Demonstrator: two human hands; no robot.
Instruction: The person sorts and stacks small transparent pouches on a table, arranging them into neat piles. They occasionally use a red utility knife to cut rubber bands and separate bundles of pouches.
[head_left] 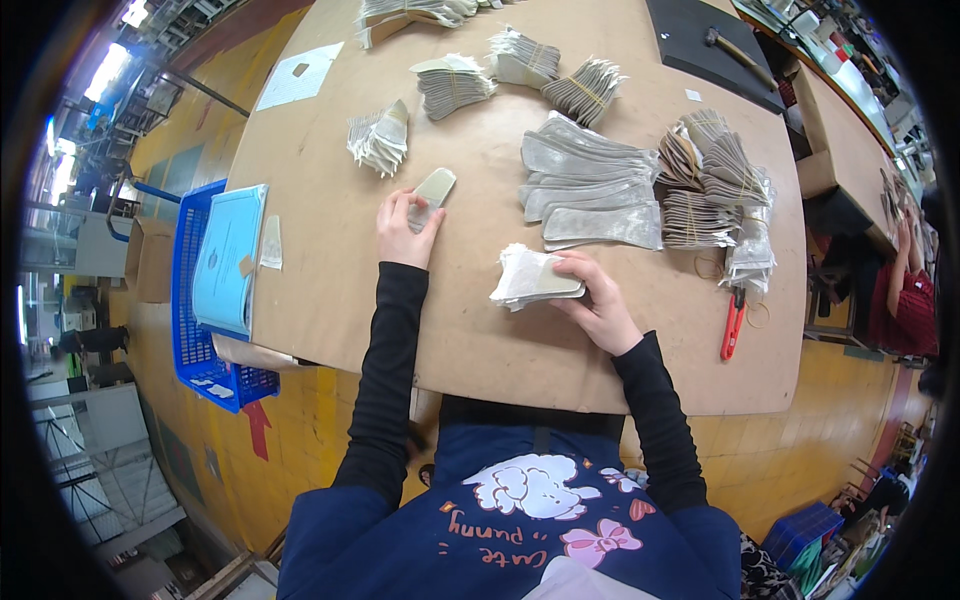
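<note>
A light-blue flat booklet hides part of the blue plastic basket. The left hand, fingers curled, pinches a pale grey-green tapered flat piece at the brown table; whether they touch is hard to tell. The right hand, partly closed, grips a ragged-ended whitish stack, its underside hidden. Farther right lies a red-handled cutter, its far end unclear beside a grey bundle.

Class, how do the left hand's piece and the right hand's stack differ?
The piece in the left hand looks thinner than the layered stack in the right hand. The piece's free end is smooth; the stack's is ragged and white. The piece points mainly forward; the stack points left. Both have pale greenish tops.
</note>
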